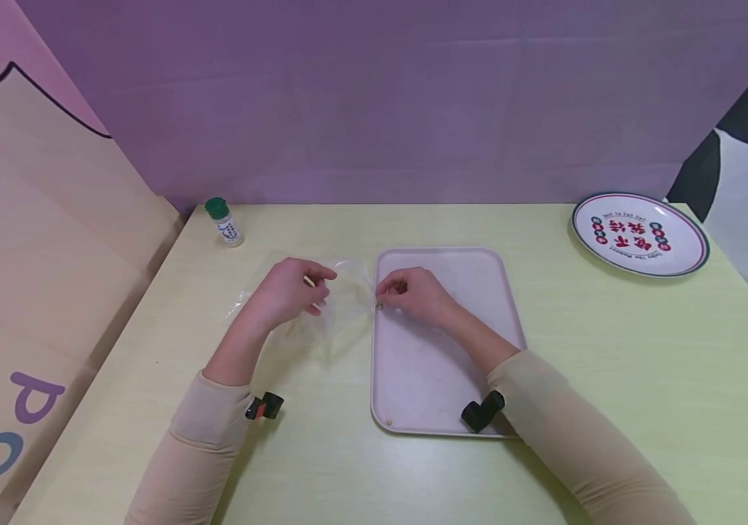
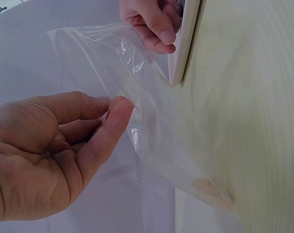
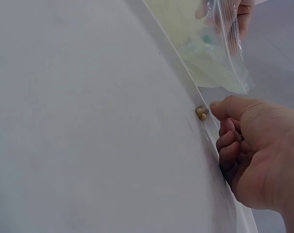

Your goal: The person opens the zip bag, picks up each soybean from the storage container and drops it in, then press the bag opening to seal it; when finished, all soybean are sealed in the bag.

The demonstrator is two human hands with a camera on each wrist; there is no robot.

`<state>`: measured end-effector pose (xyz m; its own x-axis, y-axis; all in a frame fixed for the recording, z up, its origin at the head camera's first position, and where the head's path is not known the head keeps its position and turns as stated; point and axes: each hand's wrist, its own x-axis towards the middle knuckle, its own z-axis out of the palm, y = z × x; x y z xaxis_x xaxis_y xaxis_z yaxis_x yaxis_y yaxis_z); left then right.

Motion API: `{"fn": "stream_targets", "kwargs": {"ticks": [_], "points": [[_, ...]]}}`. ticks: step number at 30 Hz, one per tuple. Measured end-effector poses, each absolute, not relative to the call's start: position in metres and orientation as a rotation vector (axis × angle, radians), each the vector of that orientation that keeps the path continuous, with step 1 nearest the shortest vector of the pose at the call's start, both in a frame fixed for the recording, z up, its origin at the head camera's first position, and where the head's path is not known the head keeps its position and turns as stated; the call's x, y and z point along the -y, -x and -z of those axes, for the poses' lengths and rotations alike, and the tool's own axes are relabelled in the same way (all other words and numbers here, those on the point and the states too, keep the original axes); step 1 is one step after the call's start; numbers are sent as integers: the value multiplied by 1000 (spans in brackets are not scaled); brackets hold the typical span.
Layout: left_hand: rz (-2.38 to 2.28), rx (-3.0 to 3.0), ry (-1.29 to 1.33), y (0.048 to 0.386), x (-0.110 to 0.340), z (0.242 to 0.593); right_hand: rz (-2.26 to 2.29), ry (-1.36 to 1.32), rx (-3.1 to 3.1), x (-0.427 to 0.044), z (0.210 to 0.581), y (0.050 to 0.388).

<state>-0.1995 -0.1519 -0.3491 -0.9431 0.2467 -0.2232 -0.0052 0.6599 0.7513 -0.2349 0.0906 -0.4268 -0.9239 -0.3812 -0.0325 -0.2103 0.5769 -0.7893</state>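
A clear plastic zip bag [image 2: 152,126] hangs at a slant beside the tray; my left hand [image 2: 55,150] pinches its edge between thumb and fingertip. At the left rim of a pale tray [image 1: 442,401], my right hand [image 1: 418,292] has its fingers curled. Small yellowish beans [image 3: 201,113] lie against that rim, just off the thumb tip in the right wrist view. Whether the right fingers hold anything is hidden. One more bean [image 1: 388,422] rests in the tray's near left corner.
A small shaker bottle [image 1: 226,226] with a green cap stands at the back left. An oval plate [image 1: 639,235] with red lettering lies at the back right. Behind the table [image 1: 623,379] rises a purple wall [image 1: 400,102].
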Motion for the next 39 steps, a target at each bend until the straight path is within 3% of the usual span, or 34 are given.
{"fn": "stream_targets", "kwargs": {"ticks": [39], "points": [[-1158,-2560,-181,198,149,349,1149,600,-2670,-89,432,235]]}}
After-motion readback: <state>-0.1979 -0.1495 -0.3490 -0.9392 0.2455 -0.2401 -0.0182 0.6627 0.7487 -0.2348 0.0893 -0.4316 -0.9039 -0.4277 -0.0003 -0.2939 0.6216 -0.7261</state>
